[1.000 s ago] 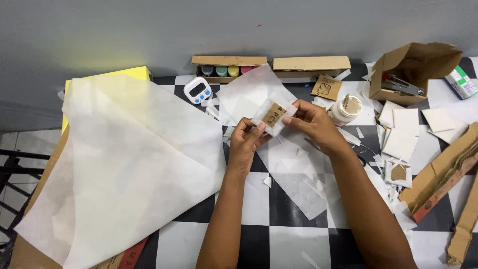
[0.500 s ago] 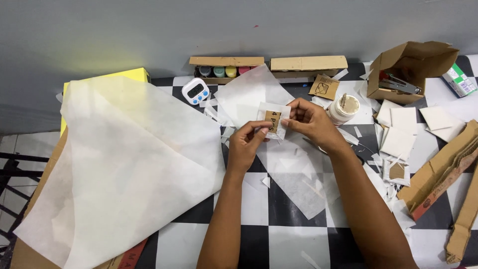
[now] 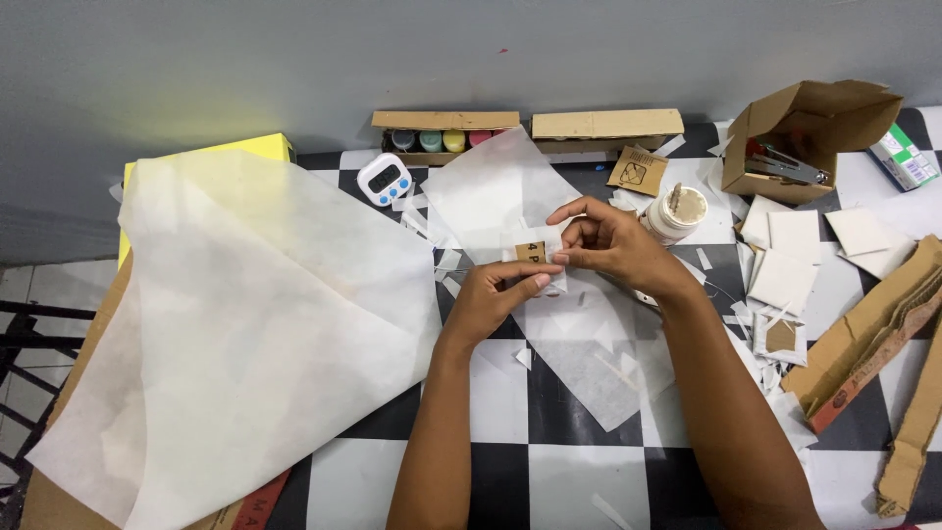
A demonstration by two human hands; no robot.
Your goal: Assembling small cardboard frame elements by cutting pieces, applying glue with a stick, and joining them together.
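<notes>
Both hands meet above the middle of the checkered tabletop (image 3: 549, 461), pinching one small thing between them: a little brown cardboard square (image 3: 531, 252) partly wrapped in thin white tissue paper. The left hand (image 3: 498, 299) comes up from below with its fingertips closed on the lower edge of the wrap, while the right hand (image 3: 606, 242) curls in from the side, thumb and forefinger narrowed on the upper right corner, seemingly so the paper stays folded tight against the card. The piece is held just clear of the surface, over a translucent paper sheet (image 3: 579, 344) and loose white scraps, which probably gives the fingers room to work around its edges. To the left a large sheet of white tissue paper (image 3: 235, 324) lies spread and creased over a yellow board (image 3: 257, 148), within reach as stock. Behind the hands sit a small white digital timer (image 3: 384, 181), a narrow cardboard tray of coloured paint pots (image 3: 442, 138), and a white glue pot (image 3: 677, 212) with a stick standing in it, just beside the right hand. Farther right lie already covered white squares (image 3: 785, 280), an open cardboard box (image 3: 810, 137) holding a stapler, and strips of corrugated cardboard (image 3: 883, 334).
</notes>
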